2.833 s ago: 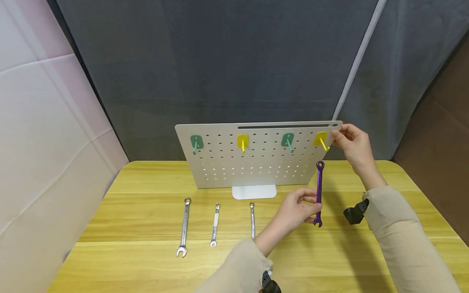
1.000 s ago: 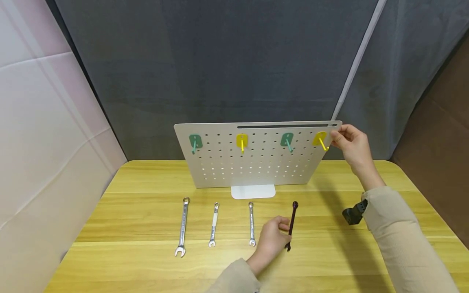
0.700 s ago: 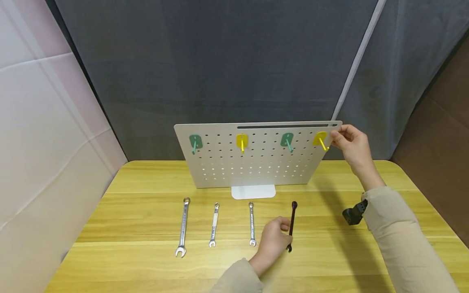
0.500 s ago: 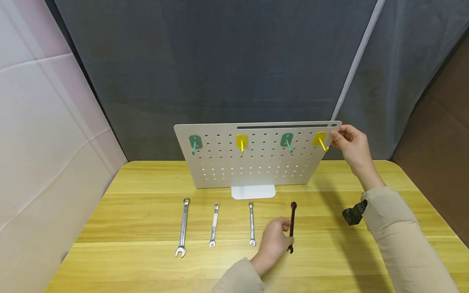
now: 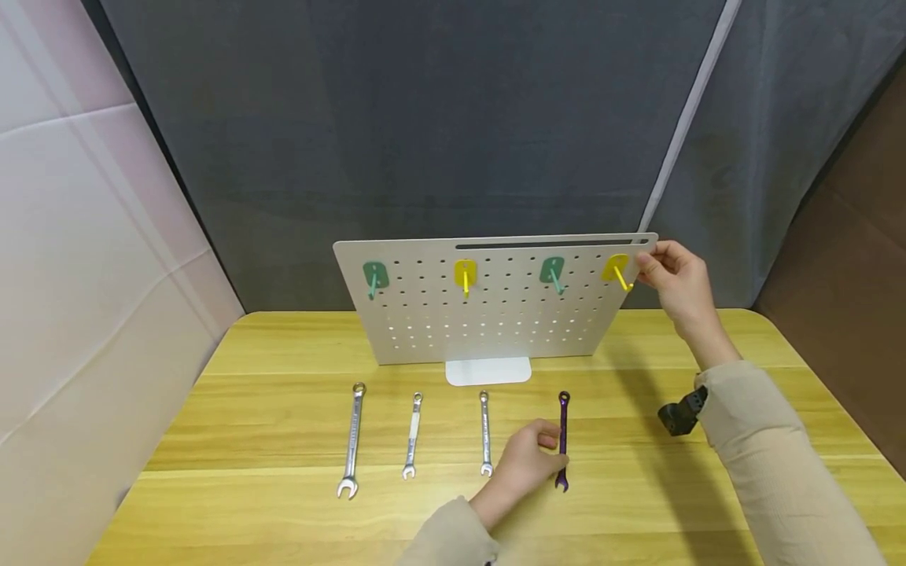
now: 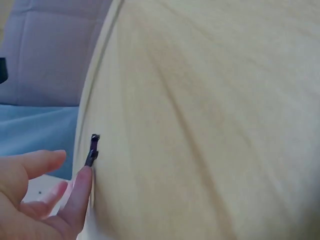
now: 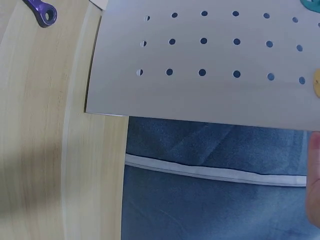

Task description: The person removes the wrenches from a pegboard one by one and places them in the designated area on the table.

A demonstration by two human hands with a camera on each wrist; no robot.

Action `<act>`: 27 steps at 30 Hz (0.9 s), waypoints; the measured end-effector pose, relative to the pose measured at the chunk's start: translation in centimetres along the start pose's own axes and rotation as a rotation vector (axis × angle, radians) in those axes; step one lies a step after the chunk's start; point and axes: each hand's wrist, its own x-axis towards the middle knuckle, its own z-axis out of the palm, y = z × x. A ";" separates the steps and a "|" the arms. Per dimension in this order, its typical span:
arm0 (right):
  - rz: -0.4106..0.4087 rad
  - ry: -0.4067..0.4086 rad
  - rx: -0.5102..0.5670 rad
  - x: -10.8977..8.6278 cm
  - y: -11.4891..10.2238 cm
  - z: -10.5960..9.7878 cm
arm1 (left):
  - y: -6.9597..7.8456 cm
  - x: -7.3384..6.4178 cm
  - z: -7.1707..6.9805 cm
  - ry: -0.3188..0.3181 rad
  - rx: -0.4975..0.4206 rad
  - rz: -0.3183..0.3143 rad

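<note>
A purple combination wrench [image 5: 563, 424] lies on the table at the right end of a row. My left hand [image 5: 527, 462] is beside it, thumb touching its lower shaft and the other fingers loosely spread to its left. In the left wrist view, the thumb [image 6: 80, 197] meets the dark wrench [image 6: 93, 150] while the index finger stands apart from it. With thumb and fingers, my right hand [image 5: 681, 284] pinches the upper right edge of a white pegboard [image 5: 488, 314]. The right wrist view shows only a sliver of that hand [image 7: 313, 185].
Three silver wrenches lie left of the purple one: a large one [image 5: 352, 440], a smaller one [image 5: 414, 436] and another [image 5: 485, 432]. Green and yellow hooks [image 5: 465, 275] line the pegboard's top, and its white foot [image 5: 488, 372] rests on the wooden table [image 5: 269, 440].
The purple wrench, held upright near the rightmost hook earlier, came down to the table with the left hand. It then straightened slightly. The right hand stayed on the pegboard's edge.
</note>
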 end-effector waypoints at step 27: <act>-0.156 -0.031 -0.707 -3.1 5.3 -2.2 | 1.1 -2.1 -11.8 0.213 0.329 0.110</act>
